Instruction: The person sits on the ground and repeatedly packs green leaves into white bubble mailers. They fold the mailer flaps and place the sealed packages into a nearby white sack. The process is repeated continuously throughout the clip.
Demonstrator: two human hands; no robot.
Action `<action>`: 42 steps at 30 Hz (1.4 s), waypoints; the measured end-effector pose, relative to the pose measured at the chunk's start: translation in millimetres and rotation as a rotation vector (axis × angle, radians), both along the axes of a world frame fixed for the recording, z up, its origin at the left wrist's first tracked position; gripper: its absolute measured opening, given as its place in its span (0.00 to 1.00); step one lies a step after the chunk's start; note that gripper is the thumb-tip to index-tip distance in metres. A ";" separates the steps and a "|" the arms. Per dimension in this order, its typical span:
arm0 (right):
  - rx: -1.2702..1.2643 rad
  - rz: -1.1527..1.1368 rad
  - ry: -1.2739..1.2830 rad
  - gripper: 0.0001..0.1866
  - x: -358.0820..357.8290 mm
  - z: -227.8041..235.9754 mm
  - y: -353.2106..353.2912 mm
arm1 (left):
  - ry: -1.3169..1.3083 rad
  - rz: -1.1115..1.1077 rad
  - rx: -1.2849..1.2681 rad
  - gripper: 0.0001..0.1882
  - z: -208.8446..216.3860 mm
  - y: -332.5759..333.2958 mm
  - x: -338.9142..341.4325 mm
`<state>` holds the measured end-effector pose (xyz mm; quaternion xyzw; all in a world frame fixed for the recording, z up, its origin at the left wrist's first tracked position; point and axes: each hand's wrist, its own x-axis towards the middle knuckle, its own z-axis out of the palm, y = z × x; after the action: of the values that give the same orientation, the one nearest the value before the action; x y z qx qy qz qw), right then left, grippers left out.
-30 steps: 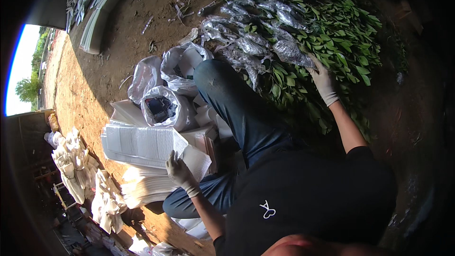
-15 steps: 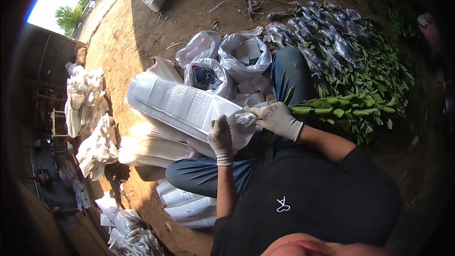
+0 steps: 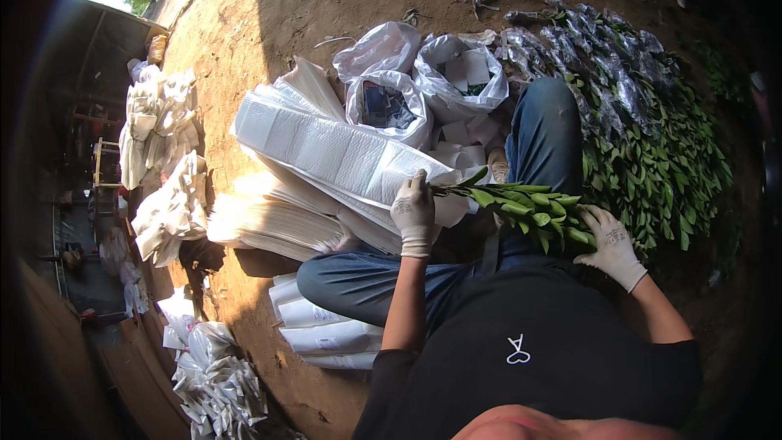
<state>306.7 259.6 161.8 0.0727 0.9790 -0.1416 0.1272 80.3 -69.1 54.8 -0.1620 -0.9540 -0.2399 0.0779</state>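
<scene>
A bunch of leafy green branches (image 3: pixel 533 210) lies crosswise over my lap, stem ends to the left and leaf tips to the right. My left hand (image 3: pixel 413 213), in a white glove, is closed at the stem ends, beside the near end of a long stack of white padded sheets (image 3: pixel 318 140). My right hand (image 3: pixel 609 246), also gloved, is at the leaf tips, with its fingers and thumb apart around them. Part of the stems is hidden by my left fingers. My bent knees in blue jeans (image 3: pixel 547 134) frame the bunch.
White plastic bags (image 3: pixel 389 110) with cards and dark pieces stand beyond the sheets. Many leafy bunches with clear-wrapped stems (image 3: pixel 643 122) cover the ground at right. Stacked white sleeves (image 3: pixel 273 224) and bundled pale material (image 3: pixel 159 122) lie left; more white packs (image 3: pixel 334 330) are beside my leg.
My right hand has moved from the stem ends to the leaf tips, and the bunch has shifted left. My left hand has come to the stems. The shiny plastic at the stems no longer shows.
</scene>
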 end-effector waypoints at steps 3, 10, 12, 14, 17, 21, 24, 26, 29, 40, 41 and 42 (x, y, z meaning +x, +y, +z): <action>-0.184 -0.001 -0.121 0.37 10.2 -6.4 8.7 | -0.064 -0.017 0.049 0.14 11.2 7.3 -3.9; -1.011 0.048 -0.026 0.26 -122.0 -32.2 -107.1 | 0.073 -0.212 0.122 0.14 70.8 5.2 9.1; -1.485 -0.248 -0.122 0.20 -179.2 -52.4 -166.6 | 0.047 -0.202 0.073 0.14 82.6 -2.0 13.2; -1.559 -0.082 -0.326 0.17 -203.9 -65.7 -187.0 | 0.039 -0.155 -0.017 0.13 89.9 -15.3 14.0; -1.698 0.020 -0.240 0.23 -188.5 -81.1 -201.0 | 0.093 -0.129 0.022 0.13 92.1 -30.4 12.9; -1.561 -0.220 -0.482 0.21 -173.9 -146.4 -205.7 | 0.032 -0.177 -0.044 0.14 82.8 -19.2 30.0; -1.215 0.081 -0.216 0.19 -211.8 -229.4 -242.0 | 0.050 -0.245 0.020 0.13 80.7 -4.2 51.9; -0.862 0.466 0.092 0.18 -240.0 -266.1 -266.2 | 0.047 -0.278 -0.090 0.13 83.8 -1.3 62.1; -0.511 0.998 0.541 0.17 -242.3 -247.6 -270.4 | 0.039 -0.121 0.042 0.18 94.3 -15.2 60.5; -0.243 0.954 0.922 0.11 -174.5 -10.8 -137.6 | -0.249 -0.008 0.759 0.33 132.8 -36.1 53.7; -0.257 0.927 0.949 0.12 -182.6 -6.2 -139.4 | -0.243 -0.113 0.818 0.36 138.1 -40.3 51.8; -0.324 0.886 1.119 0.12 -189.0 -2.2 -142.9 | -0.255 -0.243 0.823 0.40 143.4 -46.7 51.0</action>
<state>117.6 116.7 159.6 -0.4330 0.8018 -0.2360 -0.3375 131.4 -115.8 198.2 -0.1976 -0.7551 -0.6250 -0.0113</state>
